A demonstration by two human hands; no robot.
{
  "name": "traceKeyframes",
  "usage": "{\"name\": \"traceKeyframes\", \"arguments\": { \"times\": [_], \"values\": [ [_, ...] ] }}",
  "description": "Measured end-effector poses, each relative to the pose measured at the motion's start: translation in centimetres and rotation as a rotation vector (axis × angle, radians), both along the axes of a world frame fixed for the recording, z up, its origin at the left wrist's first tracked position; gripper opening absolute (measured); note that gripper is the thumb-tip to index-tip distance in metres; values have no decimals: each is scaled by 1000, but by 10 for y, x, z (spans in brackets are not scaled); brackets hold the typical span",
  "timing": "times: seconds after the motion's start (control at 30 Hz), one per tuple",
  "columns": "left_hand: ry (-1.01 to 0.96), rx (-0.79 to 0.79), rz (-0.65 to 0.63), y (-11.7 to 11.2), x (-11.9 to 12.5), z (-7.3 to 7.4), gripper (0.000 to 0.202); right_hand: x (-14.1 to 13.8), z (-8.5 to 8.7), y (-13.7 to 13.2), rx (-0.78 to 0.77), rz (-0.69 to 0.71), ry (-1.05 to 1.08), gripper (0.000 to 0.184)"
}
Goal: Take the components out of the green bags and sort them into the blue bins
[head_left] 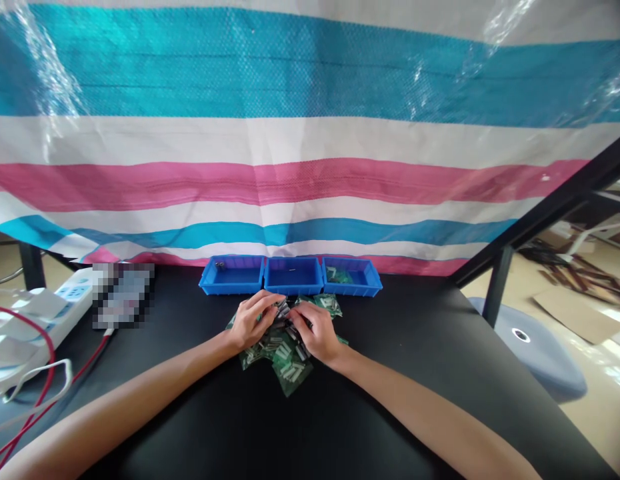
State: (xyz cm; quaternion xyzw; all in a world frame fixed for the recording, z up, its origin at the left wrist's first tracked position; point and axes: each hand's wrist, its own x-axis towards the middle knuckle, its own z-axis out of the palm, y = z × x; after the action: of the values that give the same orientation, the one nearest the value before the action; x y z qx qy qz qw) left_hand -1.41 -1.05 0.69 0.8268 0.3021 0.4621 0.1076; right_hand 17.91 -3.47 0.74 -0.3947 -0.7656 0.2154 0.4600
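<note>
A heap of small green circuit boards (289, 363) with silver connectors lies on the black table (400, 373) in front of me. My left hand (253, 319) and my right hand (316, 330) rest on the heap, fingers curled and pinching a board between them near the top of the heap. Just behind stand three blue bins in a row: the left bin (232, 275) holds a small part, the middle bin (293, 275) one tiny piece, the right bin (352, 276) some green boards.
A white power strip (65, 300) with red and white cables (45, 373) lies at the left edge, beside a blurred-out object (123, 295). A striped tarp (290, 153) hangs behind the bins. A grey-blue stool (535, 350) and a black frame post (497, 287) stand at the right.
</note>
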Motion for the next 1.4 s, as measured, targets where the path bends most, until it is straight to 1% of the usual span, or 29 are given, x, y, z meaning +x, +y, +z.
{"name": "traceKeyframes", "arguments": {
  "times": [0.17, 0.27, 0.37, 0.47, 0.63, 0.77, 0.97, 1.07, 1.23, 1.4],
  "values": [
    [-16, -21, -22, -3, 0, 5, 32, 1, 2, -1, -5, -1, -1, 26],
    [-22, -23, -42, -3, -1, 5, 34, 1, 3, -1, -19, -3, 5, 25],
    [-22, -30, -60, 0, -4, 0, 34, 1, 3, -1, -22, 7, 11, 25],
    [-47, -62, -67, 1, -5, -7, 30, 1, 4, -1, -16, -11, 34, 24],
    [-81, -97, 7, 2, -6, -19, 22, 0, 4, -2, -2, -19, 77, 16],
    [-48, -106, 30, 3, -6, -22, 23, 1, 3, -2, 14, -7, 58, 20],
    [-37, -79, 14, 3, -6, -20, 20, 0, 1, 0, 56, 11, 48, 15],
    [-27, -61, 15, 3, -5, -18, 21, -1, 1, 0, 50, 12, 36, 14],
    [28, -23, 51, 1, -3, -13, 23, 0, 1, 0, 36, 6, 21, 14],
    [48, 13, 40, 0, -1, -11, 22, -1, 0, 0, 36, 29, 34, 14]
  ]
}}
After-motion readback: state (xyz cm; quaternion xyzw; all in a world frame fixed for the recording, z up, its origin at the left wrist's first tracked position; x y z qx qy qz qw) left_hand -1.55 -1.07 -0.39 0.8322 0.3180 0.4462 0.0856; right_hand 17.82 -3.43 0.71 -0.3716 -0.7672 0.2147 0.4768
